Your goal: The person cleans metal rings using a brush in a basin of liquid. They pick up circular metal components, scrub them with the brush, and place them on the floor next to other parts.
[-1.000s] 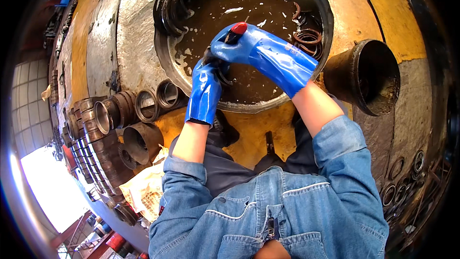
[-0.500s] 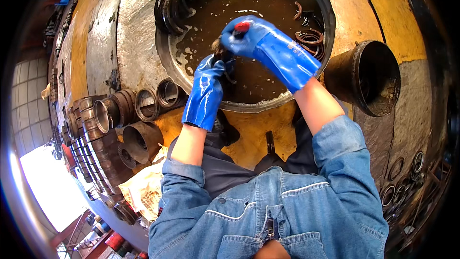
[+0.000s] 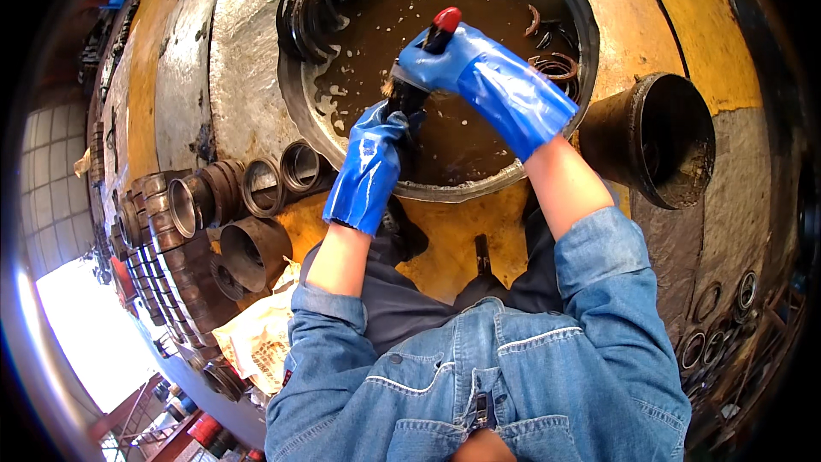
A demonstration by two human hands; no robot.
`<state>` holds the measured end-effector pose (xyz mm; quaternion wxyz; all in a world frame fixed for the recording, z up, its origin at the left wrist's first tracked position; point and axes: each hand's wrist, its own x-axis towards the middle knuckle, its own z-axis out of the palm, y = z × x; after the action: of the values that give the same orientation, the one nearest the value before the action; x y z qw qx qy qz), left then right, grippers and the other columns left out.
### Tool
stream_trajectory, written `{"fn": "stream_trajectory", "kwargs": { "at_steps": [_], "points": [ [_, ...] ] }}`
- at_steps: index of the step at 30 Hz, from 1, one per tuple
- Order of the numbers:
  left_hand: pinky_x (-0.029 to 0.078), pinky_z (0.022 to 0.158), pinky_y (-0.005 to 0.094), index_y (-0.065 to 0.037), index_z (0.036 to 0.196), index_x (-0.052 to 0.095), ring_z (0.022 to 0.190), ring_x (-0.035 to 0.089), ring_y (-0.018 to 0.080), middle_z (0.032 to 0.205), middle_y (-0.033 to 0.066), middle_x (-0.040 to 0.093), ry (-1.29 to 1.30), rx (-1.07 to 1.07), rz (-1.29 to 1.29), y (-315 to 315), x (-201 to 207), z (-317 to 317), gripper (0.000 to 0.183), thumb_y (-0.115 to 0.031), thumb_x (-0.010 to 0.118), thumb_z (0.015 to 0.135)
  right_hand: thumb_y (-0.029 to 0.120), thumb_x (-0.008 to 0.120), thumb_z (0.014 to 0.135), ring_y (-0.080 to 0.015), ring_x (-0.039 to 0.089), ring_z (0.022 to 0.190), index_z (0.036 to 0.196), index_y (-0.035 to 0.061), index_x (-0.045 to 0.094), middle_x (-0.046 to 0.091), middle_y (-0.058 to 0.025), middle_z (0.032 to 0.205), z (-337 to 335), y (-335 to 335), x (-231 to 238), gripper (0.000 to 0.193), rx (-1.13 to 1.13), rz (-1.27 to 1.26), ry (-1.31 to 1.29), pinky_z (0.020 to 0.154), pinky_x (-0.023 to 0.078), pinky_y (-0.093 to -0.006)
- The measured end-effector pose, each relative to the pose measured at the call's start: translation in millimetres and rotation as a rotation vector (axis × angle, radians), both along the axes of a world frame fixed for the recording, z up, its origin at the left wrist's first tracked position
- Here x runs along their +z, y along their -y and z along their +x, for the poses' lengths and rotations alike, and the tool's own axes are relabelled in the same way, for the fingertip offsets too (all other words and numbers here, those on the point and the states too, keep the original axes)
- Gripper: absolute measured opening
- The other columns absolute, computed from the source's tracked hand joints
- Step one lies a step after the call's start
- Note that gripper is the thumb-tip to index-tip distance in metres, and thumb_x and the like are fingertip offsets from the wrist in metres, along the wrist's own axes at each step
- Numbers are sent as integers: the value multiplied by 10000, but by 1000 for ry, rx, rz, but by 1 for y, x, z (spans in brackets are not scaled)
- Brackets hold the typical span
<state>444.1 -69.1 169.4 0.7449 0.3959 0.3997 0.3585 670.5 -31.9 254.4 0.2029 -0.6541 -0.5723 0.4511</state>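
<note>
Both my hands wear long blue rubber gloves and meet over a round basin point(image 3: 457, 191) of murky brown liquid. In my right hand point(image 3: 449, 62) is a brush with a red-tipped black handle point(image 3: 445, 20); the red end sticks up past the thumb. Pale bristles show at its lower end, against a dark wet part point(image 3: 409, 103). My left hand point(image 3: 374, 139) is closed round that part, which looks like a piece of a black ring; the gloves hide most of its shape. Several dark rings point(image 3: 301, 13) lean inside the basin's left wall.
Rusty rings point(image 3: 556, 66) lie at the basin's right side. A large dark metal cylinder point(image 3: 676, 141) lies open-ended to the right. Metal sleeves point(image 3: 261, 186) and stacked rings fill the left, beside a paper sack point(image 3: 256, 338). More rings point(image 3: 714, 344) lie on the lower-right floor.
My right hand has tilted the brush so its red end stands further up. The left hand has shifted slightly, still closed round the dark part.
</note>
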Motion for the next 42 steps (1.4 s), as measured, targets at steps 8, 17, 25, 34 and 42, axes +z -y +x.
{"fn": "stream_trajectory", "kwargs": {
  "at_steps": [8, 17, 25, 34, 42],
  "points": [
    [554, 977, 382, 73, 1316, 611, 1068, 709, 286, 1258, 207, 699, 18, -24, -205, -1, 15, 18, 355, -91, 603, 1001, 422, 702, 829, -247, 707, 809, 938, 8, 750, 731, -160, 838, 41, 14, -26, 431, -454, -101, 55, 780, 553, -392],
    [562, 736, 290, 37, 1290, 642, 764, 635, 134, 942, 81, 715, 71, -134, -294, -16, 16, 46, 357, -218, 661, 1040, 449, 714, 864, -251, 703, 862, 1002, -6, 743, 745, -160, 901, 59, 16, -39, 476, -507, -52, 147, 812, 538, -389],
    [571, 843, 381, 57, 1370, 559, 902, 686, 233, 1136, 139, 719, -185, -236, -237, -5, 15, 56, 499, -307, 661, 1045, 425, 572, 921, -345, 689, 1052, 1069, 45, 747, 727, -212, 1065, 78, 25, -53, 444, -508, 7, 161, 923, 535, -426],
    [595, 837, 309, 91, 1258, 633, 847, 698, 191, 1065, 162, 760, -272, 103, -51, -14, 13, 7, 421, -283, 624, 1065, 386, 731, 840, -198, 663, 773, 935, 51, 740, 720, -111, 822, 56, 17, -38, 348, -369, -75, -85, 745, 532, -344],
    [581, 951, 361, 59, 1283, 640, 1023, 697, 223, 1208, 158, 723, -208, 183, 52, -6, 4, -3, 314, -168, 607, 1069, 295, 738, 851, -135, 593, 655, 811, 53, 680, 663, -26, 698, -20, 6, -1, 252, 44, -3, -208, 673, 520, -282]
  ]
}}
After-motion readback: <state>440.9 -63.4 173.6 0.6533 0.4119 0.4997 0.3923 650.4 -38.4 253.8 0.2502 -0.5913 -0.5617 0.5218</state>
